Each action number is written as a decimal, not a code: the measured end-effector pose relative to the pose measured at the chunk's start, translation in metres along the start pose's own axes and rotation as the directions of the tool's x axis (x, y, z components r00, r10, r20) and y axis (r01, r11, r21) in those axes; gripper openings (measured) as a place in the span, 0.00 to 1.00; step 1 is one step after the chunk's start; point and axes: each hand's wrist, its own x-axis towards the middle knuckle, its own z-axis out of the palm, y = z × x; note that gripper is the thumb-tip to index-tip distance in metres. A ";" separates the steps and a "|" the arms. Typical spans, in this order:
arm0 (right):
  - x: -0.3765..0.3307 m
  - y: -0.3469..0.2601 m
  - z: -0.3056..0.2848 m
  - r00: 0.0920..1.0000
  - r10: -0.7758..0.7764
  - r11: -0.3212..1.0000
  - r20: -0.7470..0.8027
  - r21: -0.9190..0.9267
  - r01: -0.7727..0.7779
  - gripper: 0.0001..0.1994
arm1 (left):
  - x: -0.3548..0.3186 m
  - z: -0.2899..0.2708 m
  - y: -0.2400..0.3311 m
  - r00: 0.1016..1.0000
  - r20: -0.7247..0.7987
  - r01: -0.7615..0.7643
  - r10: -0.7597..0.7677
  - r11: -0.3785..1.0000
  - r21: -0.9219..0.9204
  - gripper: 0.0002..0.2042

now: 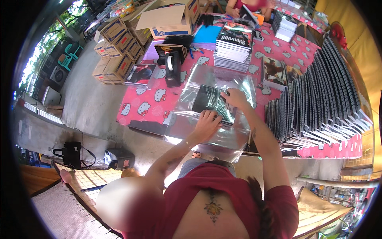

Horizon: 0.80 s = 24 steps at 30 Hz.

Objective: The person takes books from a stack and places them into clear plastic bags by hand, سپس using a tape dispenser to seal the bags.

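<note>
A dark book (207, 99), wrapped at least partly in glossy clear plastic, lies in front of me on the table. Bent over its near edge are the fingers of my left hand (207, 125), closed on the book and the film there. My right hand (235, 98) grips the book's right side with curled fingers; its fingertips are partly hidden. Under and around the book spreads a clear plastic sheet (184, 115), reaching past the table's front edge. Beyond it stands a black tape dispenser (172, 77) with a pale roll.
Stacked books (232, 53) rise behind, with more books (273, 73) right of them. A long row of spiral-bound books (314, 99) fills the right side. Cardboard boxes (115, 47) stand at the left, and a co-worker's hand (234, 12) works across the pink tablecloth (145, 103).
</note>
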 end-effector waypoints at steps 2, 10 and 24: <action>0.029 0.015 -0.018 0.909 0.066 0.997 0.411 0.014 -0.078 0.27 | 0.003 0.001 -0.010 0.997 0.038 -0.072 0.072 0.997 -0.004 0.21; 0.031 0.014 -0.090 0.833 0.093 0.476 0.545 0.711 -0.518 0.30 | 0.009 -0.051 -0.115 0.727 0.072 0.490 -0.683 0.443 -0.750 0.20; -0.032 -0.083 -0.071 0.974 0.077 0.729 -0.211 0.678 0.089 0.43 | 0.011 -0.048 -0.159 0.921 0.207 0.307 -0.329 0.290 -0.906 0.41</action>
